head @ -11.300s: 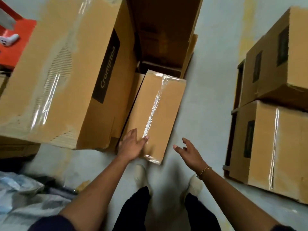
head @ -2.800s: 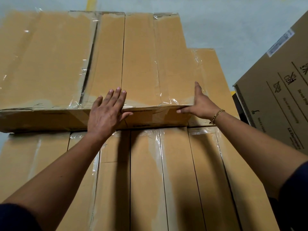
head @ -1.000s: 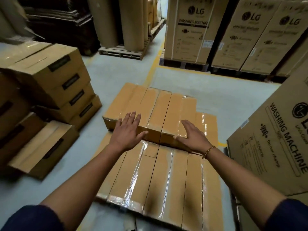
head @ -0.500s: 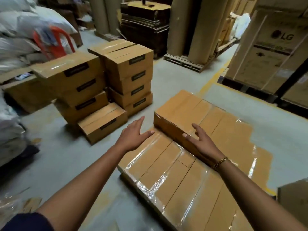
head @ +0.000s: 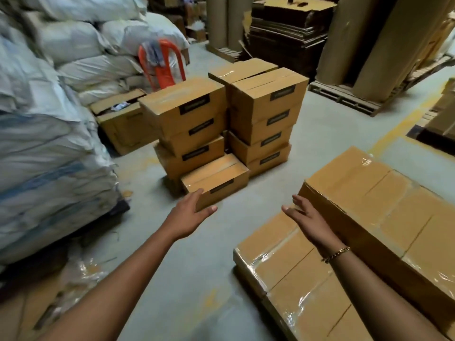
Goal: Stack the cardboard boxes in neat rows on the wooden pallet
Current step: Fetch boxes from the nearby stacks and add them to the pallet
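Note:
Taped cardboard boxes lie in rows at the lower right: a bottom layer (head: 290, 271) and a second layer (head: 374, 203) on top of it. The pallet under them is hidden. A pile of loose labelled boxes (head: 266, 114) stands on the floor ahead, with one low box (head: 216, 175) at its front. My left hand (head: 189, 212) is stretched forward with fingers apart and holds nothing; its fingertips overlap that low box's near corner in the picture. My right hand (head: 307, 217) is open above the bottom layer, next to the upper layer's corner.
Big white sacks (head: 49, 134) are heaped at the left. An orange plastic chair (head: 160, 67) stands behind the box pile. Tall cardboard rolls (head: 384, 43) on a pallet (head: 349, 99) and stacked flat cardboard (head: 290, 28) fill the back. An open box (head: 123, 119) sits by the sacks.
My view has swung left from the stacked rows toward the loose box pile. Both hands have lifted off the stacked boxes and now reach forward, the left one toward the low front box.

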Tool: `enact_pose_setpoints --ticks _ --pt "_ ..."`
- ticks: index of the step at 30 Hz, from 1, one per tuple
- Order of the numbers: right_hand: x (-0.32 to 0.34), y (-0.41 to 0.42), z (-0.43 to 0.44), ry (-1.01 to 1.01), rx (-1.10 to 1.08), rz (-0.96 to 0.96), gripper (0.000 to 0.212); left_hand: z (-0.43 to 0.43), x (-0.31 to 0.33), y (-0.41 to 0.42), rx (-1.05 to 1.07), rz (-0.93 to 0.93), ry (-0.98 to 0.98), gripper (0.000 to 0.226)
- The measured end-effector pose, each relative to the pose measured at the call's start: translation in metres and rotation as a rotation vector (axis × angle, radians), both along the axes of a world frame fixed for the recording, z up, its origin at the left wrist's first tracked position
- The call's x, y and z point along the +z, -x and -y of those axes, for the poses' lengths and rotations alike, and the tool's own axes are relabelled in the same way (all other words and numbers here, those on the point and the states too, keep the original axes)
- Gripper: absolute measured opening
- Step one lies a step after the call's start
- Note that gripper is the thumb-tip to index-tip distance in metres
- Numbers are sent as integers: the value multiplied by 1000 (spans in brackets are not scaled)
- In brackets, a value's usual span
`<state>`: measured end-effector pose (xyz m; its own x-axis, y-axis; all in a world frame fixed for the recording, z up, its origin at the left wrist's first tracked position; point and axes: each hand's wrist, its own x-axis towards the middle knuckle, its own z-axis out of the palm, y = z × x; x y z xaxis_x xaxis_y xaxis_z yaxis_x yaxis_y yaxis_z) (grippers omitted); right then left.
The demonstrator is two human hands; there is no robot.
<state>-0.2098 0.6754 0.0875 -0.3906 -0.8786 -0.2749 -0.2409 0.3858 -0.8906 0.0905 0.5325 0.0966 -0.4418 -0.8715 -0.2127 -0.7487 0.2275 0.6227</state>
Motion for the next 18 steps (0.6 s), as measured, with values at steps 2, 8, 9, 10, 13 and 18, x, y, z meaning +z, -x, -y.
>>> enact_pose_setpoints --ticks 2,8,9,10,13,18 --pt "-10 -14 23 -19 -1 20 70 27 -2 -17 1 11 -2 80" --pt "-41 -32 92 -78 -10 53 70 99 -24 -33 21 15 -57 75" --pt "-46 -32 105 -88 -17 64 69 112 -29 -31 21 14 -67 75" --pt "-51 -31 119 -100 -25 75 69 125 -35 -29 18 18 -82 75" --pt "-67 -24 166 -125 -45 106 68 169 -52 -17 -7 38 -124 75" --pt "-94 -12 253 -197 -59 139 63 254 -77 3 -31 91 -195 78"
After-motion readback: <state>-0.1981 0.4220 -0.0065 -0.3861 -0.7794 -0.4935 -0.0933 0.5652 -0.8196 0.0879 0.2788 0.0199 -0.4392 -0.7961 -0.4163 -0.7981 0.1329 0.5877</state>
